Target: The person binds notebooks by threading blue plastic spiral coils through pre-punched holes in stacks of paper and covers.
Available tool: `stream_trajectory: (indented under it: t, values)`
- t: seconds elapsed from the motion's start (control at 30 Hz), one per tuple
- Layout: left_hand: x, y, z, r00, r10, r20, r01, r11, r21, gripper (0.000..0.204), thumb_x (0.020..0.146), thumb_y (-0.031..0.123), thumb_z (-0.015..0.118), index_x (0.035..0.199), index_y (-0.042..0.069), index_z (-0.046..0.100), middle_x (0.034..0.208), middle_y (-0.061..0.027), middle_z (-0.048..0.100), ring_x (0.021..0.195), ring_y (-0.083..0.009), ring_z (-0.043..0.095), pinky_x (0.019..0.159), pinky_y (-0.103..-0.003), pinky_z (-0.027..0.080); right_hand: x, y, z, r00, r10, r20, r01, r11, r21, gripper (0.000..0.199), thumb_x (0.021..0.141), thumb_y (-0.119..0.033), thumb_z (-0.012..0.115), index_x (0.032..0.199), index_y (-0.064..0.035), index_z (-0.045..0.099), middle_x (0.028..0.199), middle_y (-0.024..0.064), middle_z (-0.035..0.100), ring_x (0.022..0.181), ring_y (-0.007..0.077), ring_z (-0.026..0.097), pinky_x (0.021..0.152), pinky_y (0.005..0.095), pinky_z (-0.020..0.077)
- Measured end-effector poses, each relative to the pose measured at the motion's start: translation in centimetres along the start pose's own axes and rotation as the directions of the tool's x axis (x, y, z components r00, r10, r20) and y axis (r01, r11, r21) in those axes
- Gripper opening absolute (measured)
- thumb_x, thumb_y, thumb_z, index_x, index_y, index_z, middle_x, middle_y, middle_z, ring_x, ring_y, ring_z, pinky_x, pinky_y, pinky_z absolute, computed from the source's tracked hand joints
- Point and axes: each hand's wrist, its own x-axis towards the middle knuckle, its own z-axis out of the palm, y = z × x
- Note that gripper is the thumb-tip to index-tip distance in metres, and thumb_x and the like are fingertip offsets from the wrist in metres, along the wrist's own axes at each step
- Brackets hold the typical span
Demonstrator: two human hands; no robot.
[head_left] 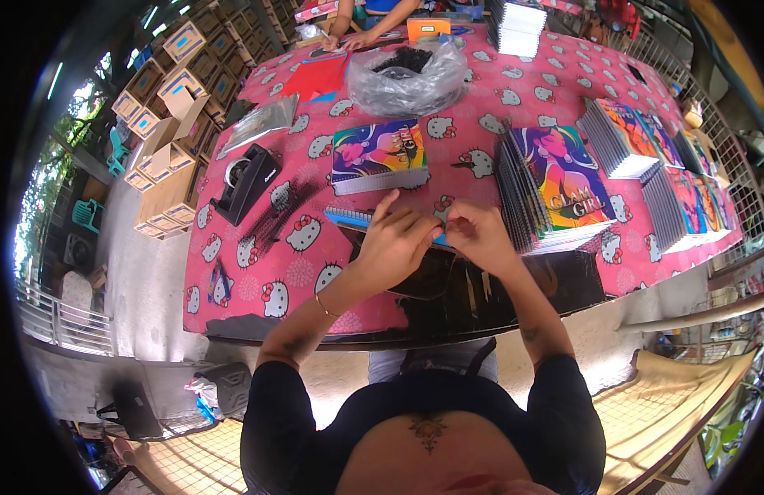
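Note:
A blue-edged spiral notebook (346,218) lies at the near edge of the table, its coiled edge showing left of my hands. My left hand (401,241) is closed over it, thumb and fingers pinching near its right end. Beside it my right hand (479,237) is closed too, fingertips pressed together by the same end. Whatever the right fingertips pinch is too small to make out. Just beyond my hands sits a stack of colourful-covered notebooks (379,157). To the right stands a taller stack of spiral notebooks (555,186) with similar covers.
Loose black binding coils (276,216) and a black tape dispenser (247,183) lie at left. A clear plastic bag (408,82) of black coils is farther back. More notebook stacks (620,136) line the right. Across the table a co-worker's hands (349,41) are busy. Cardboard boxes (172,194) stand left.

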Motion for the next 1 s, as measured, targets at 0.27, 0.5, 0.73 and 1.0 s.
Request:
stream_trajectory:
  t: [0.27,0.5,0.73,1.0]
  values:
    - [-0.6,0.0,-0.1,0.996,0.031,-0.079,-0.029,0.999,0.024,0.024,0.087,0.008,0.068,0.112,0.006,0.066,0.087,-0.0098,0.068,0.087,-0.0291,0.067,0.103,-0.048,0.044,-2.6,-1.1,2.9,0.939,-0.152,-0.308,0.097,0.978,-0.187,0.017,0.084,-0.007,0.077,0.098,-0.0007,0.07,0.087,0.0132,0.07,0.071,0.0304,0.068,0.063,0.0366,0.0537]
    - [-0.6,-0.2,0.0,0.999,0.008,-0.049,-0.008,1.0,-0.009,0.026,0.087,0.007,0.069,0.113,0.006,0.066,0.091,-0.01,0.068,0.09,-0.0289,0.068,0.103,-0.048,0.046,-3.3,1.3,5.0,0.889,-0.267,-0.371,0.136,0.93,-0.343,0.019,0.089,-0.006,0.074,0.108,-0.0022,0.072,0.097,0.0134,0.073,0.079,0.0305,0.07,0.069,0.0374,0.0547]
    - [-0.1,-0.2,-4.2,0.999,-0.014,0.041,0.011,0.996,0.087,0.033,0.085,0.009,0.072,0.118,0.009,0.067,0.103,-0.0109,0.071,0.098,-0.0312,0.067,0.103,-0.05,0.047,-4.8,-2.1,-0.2,0.853,-0.4,-0.336,0.175,0.824,-0.539,0.026,0.089,-0.01,0.074,0.115,-0.0047,0.071,0.113,0.0128,0.071,0.104,0.0324,0.066,0.093,0.0435,0.0485]
    - [5.2,-1.5,-10.4,0.996,-0.076,0.038,0.082,0.976,-0.199,0.018,0.089,0.004,0.071,0.107,0.0,0.072,0.101,-0.0146,0.074,0.097,-0.0269,0.07,0.085,-0.037,0.054,-10.0,2.2,-15.9,0.559,-0.352,-0.751,-0.419,0.661,-0.622,0.03,0.098,-0.02,0.068,0.122,-0.0034,0.07,0.122,0.0161,0.069,0.109,0.0285,0.063,0.099,0.0405,0.0468]
